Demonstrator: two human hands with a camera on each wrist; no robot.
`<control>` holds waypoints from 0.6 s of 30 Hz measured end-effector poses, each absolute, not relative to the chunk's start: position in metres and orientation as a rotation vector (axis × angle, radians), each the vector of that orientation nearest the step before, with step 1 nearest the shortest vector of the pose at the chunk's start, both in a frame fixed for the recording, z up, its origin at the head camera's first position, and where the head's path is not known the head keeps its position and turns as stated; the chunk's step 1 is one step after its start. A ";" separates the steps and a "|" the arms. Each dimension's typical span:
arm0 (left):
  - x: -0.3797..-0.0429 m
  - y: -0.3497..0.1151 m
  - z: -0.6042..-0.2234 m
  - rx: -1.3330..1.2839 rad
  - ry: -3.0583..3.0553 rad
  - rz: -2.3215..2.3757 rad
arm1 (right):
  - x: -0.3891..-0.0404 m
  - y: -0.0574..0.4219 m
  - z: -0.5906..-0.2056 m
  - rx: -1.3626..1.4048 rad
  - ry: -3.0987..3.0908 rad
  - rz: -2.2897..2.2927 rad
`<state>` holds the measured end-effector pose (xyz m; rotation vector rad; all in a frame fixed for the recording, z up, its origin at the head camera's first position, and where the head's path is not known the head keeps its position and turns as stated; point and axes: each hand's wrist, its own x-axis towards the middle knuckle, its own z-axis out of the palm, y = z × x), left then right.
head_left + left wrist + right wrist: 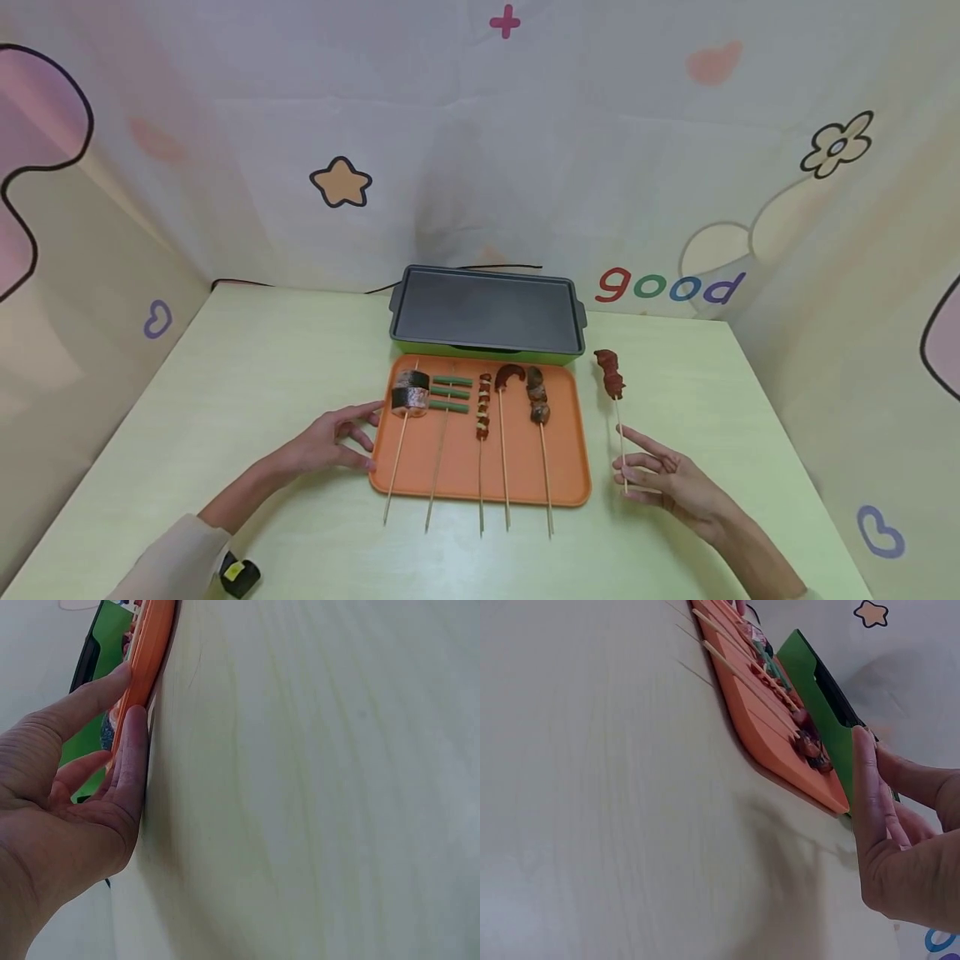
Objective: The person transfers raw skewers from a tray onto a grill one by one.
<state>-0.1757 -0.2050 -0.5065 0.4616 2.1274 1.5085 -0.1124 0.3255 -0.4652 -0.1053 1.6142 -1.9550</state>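
Pinching the meat skewer [611,379] by its stick [618,417], right hand [671,483] holds it just right of the orange tray [564,454]; left hand [330,442] rests against the tray's left edge, unclenched. Skewer looks light; stick likely stiff but thin, could snap; meat end maybe softer, slippery. Best held low on the stick, away from meat.
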 end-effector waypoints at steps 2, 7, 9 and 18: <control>-0.176 -0.205 -0.506 0.458 2.126 1.511 | -0.116 0.326 -0.462 -0.112 1.621 -1.965; -0.175 -0.204 -0.505 0.468 2.128 1.514 | -0.124 0.324 -0.452 -0.040 1.677 -1.963; -0.175 -0.204 -0.505 0.469 2.127 1.514 | -0.127 0.324 -0.448 -0.014 1.704 -1.955; -0.175 -0.204 -0.505 0.456 2.118 1.520 | -0.145 0.315 -0.432 -0.034 1.787 -1.946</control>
